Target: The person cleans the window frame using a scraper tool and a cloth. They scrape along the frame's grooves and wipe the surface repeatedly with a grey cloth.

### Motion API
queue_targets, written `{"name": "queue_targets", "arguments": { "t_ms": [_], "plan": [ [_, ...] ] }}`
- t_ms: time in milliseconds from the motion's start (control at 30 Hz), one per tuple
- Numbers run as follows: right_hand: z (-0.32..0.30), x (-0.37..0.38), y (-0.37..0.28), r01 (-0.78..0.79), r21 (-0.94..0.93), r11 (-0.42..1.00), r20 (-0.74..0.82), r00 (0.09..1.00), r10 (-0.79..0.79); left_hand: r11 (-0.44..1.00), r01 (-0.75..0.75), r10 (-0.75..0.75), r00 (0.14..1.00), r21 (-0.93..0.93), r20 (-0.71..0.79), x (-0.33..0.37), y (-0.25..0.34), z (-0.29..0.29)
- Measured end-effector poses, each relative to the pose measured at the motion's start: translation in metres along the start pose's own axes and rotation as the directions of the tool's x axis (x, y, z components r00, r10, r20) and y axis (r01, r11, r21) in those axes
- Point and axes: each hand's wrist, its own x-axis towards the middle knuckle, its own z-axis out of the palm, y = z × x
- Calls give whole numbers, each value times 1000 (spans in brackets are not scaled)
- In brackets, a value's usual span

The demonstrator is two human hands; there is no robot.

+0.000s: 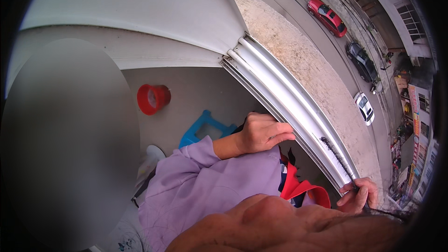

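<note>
the left hand, fingers loosely bent together, is at the near edge of the white window track. the right hand curls inward at that track's lower end.

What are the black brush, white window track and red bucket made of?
Black brush: probably synthetic bristles, matte, judging by the spiky tufts. White window track: perhaps coated metal or plastic, smooth, with bright glare. Red bucket: likely plastic, satiny, evenly coloured.

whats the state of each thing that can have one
Black bristle brush: held, over the white window track
Right hand: closed on the brush
Left hand: fingers bent, beside the track
Red plastic bucket: uncovered, contents unclear
Blue plastic stool: partly hidden
Red car, dark car, white car: motion unclear
</note>
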Motion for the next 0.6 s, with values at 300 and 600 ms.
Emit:
{"name": "queue_targets", "arguments": {
  "t_ms": [300,600],
  "plan": [
    [43,26,-13,59,63,996,142,988,-67,1000,-24,24,1000,2,-10,7,11,-9],
    [54,29,-1,65,53,996,112,991,-71,982,108,-69,968,152,-240,9,-7,-56]
  ]
}}
